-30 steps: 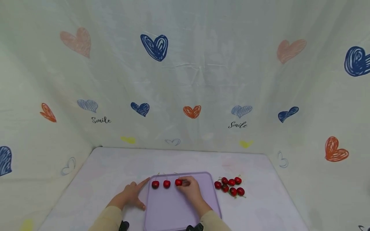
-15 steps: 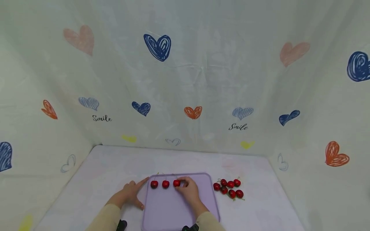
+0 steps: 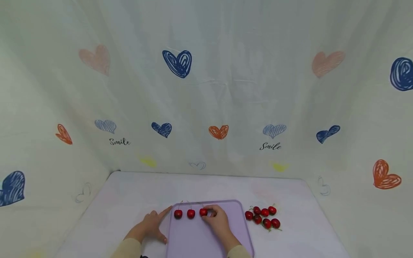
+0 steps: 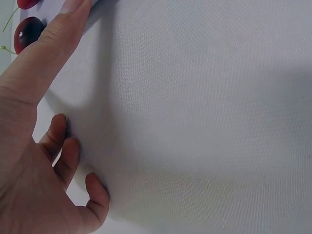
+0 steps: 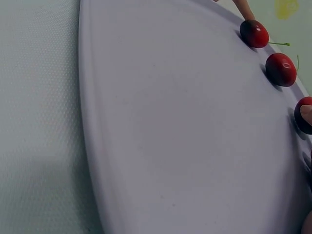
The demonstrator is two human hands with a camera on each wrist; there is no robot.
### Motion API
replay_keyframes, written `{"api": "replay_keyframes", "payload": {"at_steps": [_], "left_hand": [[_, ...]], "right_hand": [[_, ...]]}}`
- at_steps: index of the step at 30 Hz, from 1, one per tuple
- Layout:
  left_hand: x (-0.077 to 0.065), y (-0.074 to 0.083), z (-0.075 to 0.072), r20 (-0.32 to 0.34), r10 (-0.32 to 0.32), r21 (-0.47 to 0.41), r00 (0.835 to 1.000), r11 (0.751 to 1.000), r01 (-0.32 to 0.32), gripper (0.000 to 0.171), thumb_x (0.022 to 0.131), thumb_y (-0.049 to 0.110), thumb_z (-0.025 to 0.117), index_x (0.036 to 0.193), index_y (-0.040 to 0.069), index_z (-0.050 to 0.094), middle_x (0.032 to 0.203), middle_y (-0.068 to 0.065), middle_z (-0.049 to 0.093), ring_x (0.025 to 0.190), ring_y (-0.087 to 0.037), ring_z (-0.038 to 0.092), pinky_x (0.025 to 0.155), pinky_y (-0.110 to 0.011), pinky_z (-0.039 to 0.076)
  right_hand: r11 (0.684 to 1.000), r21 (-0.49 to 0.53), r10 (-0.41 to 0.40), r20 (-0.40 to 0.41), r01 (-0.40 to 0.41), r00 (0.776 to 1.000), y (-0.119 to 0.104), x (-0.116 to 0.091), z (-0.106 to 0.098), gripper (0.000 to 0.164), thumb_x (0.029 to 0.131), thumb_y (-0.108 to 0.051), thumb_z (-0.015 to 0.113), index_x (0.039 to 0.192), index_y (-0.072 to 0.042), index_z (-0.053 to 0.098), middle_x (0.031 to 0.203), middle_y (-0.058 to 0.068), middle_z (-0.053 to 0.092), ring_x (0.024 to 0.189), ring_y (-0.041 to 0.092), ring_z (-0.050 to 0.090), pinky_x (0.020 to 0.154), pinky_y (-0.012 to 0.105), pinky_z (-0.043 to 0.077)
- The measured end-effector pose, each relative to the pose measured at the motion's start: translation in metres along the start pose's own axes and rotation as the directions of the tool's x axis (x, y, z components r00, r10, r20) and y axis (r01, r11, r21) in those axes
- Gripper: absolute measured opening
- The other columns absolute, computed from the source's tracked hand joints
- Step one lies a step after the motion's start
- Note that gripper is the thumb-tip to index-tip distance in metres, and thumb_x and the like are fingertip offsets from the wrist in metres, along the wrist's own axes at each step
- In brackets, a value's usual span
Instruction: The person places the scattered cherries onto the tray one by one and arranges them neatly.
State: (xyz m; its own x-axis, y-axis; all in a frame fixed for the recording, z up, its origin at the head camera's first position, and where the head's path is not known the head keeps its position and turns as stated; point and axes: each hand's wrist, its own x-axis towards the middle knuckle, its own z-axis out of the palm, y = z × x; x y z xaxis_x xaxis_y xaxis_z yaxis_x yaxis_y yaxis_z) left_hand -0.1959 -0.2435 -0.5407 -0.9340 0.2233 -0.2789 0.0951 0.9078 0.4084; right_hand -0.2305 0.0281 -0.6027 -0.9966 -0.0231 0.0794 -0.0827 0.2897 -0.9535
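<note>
A purple tray [image 3: 193,238] lies on the table with two cherries, one at its far left corner [image 3: 178,214] and a second cherry [image 3: 191,214] beside it. My right hand [image 3: 220,223] pinches a third cherry [image 3: 203,212] between thumb and fingers, in line with those two at the far rim. In the right wrist view, that cherry [image 5: 301,123] is partly hidden by the thumb and cut by the frame edge. With fingers spread, my left hand [image 3: 150,225] rests at the tray's left side, index finger and thumb at the rim. Its other fingers [image 4: 67,161] hang loosely bent in the left wrist view.
To the right of the tray, several cherries with green stems [image 3: 265,212] lie in a loose group on the white-covered table [image 3: 284,193]. A pale curtain with printed hearts [image 3: 218,132] stands behind the table and along both sides.
The head view has shifted, so the whole scene sits lower and slightly farther right. Both hands keep their places at the tray, and the right hand still holds the third cherry.
</note>
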Motion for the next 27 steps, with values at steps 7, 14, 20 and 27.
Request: {"api": "replay_keyframes", "payload": {"at_steps": [7,14,20,27], "left_hand": [[0.0049,0.0044,0.0044,0.015,-0.059,-0.011,0.998,0.998,0.059,0.112,0.054,0.031,0.096,0.148,0.013,0.038,0.102,-0.018,0.045,0.09,-0.034,0.047,0.086,-0.061,0.044],[0.0079,0.0057,0.0067,0.028,-0.065,0.0,0.997,0.998,0.065,0.114,0.054,0.035,0.095,0.149,0.013,0.036,0.102,-0.019,0.046,0.09,-0.034,0.047,0.087,-0.061,0.044],[0.0098,0.009,0.0054,0.051,-0.076,-0.004,0.996,0.997,0.077,0.111,0.056,0.035,0.095,0.149,0.015,0.037,0.105,-0.019,0.046,0.092,-0.035,0.047,0.088,-0.062,0.044],[0.0065,0.0095,0.0036,0.068,-0.097,0.015,0.993,0.995,0.096,0.111,0.056,0.035,0.094,0.15,0.016,0.038,0.105,-0.019,0.047,0.093,-0.036,0.049,0.088,-0.063,0.044]], "right_hand": [[1.0,0.002,-0.008,0.004,0.007,1.0,0.0021,-0.0016,-0.0046,0.031,0.069,-0.002,0.083,0.098,-0.009,0.074,0.065,-0.005,0.048,0.058,0.006,0.043,0.051,0.021,0.038],[0.998,-0.068,0.009,0.006,-0.008,1.0,-0.0008,-0.0002,-0.008,0.03,0.07,-0.004,0.084,0.098,-0.01,0.075,0.071,-0.002,0.051,0.059,0.006,0.043,0.052,0.023,0.038],[0.998,-0.059,0.009,0.005,-0.008,1.0,-0.0021,0.0004,-0.0111,0.03,0.07,-0.004,0.084,0.098,-0.011,0.075,0.067,-0.004,0.048,0.058,0.006,0.042,0.051,0.023,0.037],[0.999,-0.052,0.001,0.037,0.001,0.999,0.0027,-0.0008,-0.0091,0.029,0.071,-0.004,0.084,0.098,-0.01,0.076,0.068,-0.004,0.048,0.058,0.005,0.043,0.052,0.023,0.038]]}}
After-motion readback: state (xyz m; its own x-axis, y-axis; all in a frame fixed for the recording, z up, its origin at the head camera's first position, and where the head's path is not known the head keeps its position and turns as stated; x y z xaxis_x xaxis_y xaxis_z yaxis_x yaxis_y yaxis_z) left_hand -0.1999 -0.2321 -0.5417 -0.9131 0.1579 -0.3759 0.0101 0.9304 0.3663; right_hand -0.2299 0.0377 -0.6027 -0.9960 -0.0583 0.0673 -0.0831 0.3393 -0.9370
